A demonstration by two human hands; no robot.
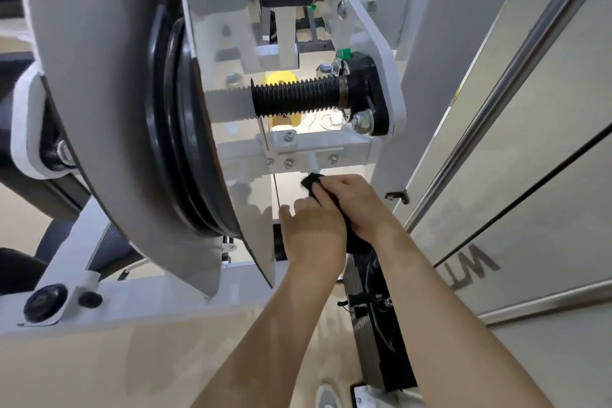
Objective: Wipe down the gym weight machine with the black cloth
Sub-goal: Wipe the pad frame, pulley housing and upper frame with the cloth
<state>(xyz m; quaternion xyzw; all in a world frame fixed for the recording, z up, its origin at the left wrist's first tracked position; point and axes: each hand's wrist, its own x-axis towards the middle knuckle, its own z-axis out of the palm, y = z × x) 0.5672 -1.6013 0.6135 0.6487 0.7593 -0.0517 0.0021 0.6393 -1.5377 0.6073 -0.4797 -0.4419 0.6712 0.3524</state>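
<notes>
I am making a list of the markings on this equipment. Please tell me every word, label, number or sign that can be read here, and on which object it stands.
Large grey letters on the pale panel at the right: upside down and cut off at an edge; perhaps "WL", but not surely readable.
Small green tags near the black threaded shaft: no text legible.
The black cloth and the white frame: no text visible.

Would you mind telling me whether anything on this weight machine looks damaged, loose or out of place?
Nothing stands out. The white metal frame looks intact, its bolts seated, and the black ribbed sleeve sits straight on its shaft. The right hand presses the black cloth under the crossbar, with the left hand beside it.
</notes>
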